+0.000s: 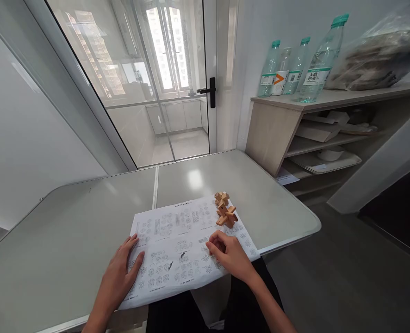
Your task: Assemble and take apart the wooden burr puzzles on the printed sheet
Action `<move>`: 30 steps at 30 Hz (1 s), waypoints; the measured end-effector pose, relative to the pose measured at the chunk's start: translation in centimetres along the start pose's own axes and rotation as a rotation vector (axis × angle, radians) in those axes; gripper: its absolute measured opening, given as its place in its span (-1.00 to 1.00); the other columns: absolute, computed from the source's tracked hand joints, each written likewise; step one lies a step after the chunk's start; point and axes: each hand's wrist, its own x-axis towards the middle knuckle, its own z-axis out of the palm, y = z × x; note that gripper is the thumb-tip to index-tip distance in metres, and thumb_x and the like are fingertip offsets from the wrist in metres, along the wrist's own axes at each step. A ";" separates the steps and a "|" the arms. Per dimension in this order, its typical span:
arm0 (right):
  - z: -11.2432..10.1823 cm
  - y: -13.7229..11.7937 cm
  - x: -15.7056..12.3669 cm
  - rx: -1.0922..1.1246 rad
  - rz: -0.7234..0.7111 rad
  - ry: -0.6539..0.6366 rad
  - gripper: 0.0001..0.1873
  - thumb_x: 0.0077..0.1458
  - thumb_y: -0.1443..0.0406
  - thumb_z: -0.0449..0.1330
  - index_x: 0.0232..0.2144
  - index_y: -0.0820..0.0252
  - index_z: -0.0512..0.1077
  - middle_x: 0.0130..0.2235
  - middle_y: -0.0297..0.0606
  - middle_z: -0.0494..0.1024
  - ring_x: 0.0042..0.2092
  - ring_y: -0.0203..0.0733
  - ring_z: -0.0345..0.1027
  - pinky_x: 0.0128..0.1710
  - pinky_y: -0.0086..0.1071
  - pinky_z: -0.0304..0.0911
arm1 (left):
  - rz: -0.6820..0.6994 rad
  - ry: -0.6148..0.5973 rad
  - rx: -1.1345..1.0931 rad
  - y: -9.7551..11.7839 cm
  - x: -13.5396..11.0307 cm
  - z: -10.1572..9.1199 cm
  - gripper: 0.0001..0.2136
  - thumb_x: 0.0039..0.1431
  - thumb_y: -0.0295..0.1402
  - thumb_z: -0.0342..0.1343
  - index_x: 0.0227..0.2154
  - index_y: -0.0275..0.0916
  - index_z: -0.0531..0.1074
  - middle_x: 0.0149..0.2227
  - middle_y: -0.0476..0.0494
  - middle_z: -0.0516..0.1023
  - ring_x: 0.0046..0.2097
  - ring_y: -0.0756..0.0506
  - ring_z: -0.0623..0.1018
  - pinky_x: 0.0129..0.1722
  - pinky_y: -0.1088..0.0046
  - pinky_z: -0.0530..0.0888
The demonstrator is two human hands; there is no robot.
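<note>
A large printed instruction sheet [172,240] with rows of small diagrams lies on the table and hangs slightly over its front edge. My left hand [120,270] rests on the sheet's left side, thumb and fingers spread. On the sheet's right part lies my right hand [227,252], its fingers curled in toward the thumb; I see nothing held in it. Just beyond it stands a brown wooden burr puzzle [226,216] of interlocking pieces. A smaller, paler wooden burr puzzle [221,199] sits right behind, partly covered by the brown one.
The grey folding table [198,185] has a seam across it. To the right, a wooden shelf unit [270,125] carries several plastic bottles [316,69] and a bulky plastic bag [375,60]. A glass door [177,115] with a black handle [212,92] stands behind the table.
</note>
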 end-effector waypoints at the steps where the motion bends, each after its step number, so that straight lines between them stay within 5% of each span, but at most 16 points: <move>1: 0.0 0.0 0.0 -0.001 0.000 0.000 -0.76 0.36 0.09 0.19 -0.31 0.08 0.42 -0.41 -0.31 0.62 -0.36 -0.11 0.49 -0.36 -0.30 0.27 | -0.001 0.000 -0.001 -0.1 0.0 0.1 -0.45 0.39 0.04 -0.05 0.29 -0.13 0.32 0.39 -0.20 0.38 0.40 -0.31 0.38 0.33 0.02 0.42; 30: 0.2 0.5 0.0 -0.026 -0.010 0.021 -0.77 0.36 0.10 0.19 -0.31 0.08 0.43 -0.41 -0.33 0.63 -0.36 -0.13 0.49 -0.34 -0.30 0.31 | -0.005 -0.016 -0.018 -0.3 -0.3 0.4 -0.45 0.39 0.06 -0.06 0.29 -0.11 0.32 0.41 -0.18 0.34 0.44 -0.31 0.30 0.36 -0.03 0.36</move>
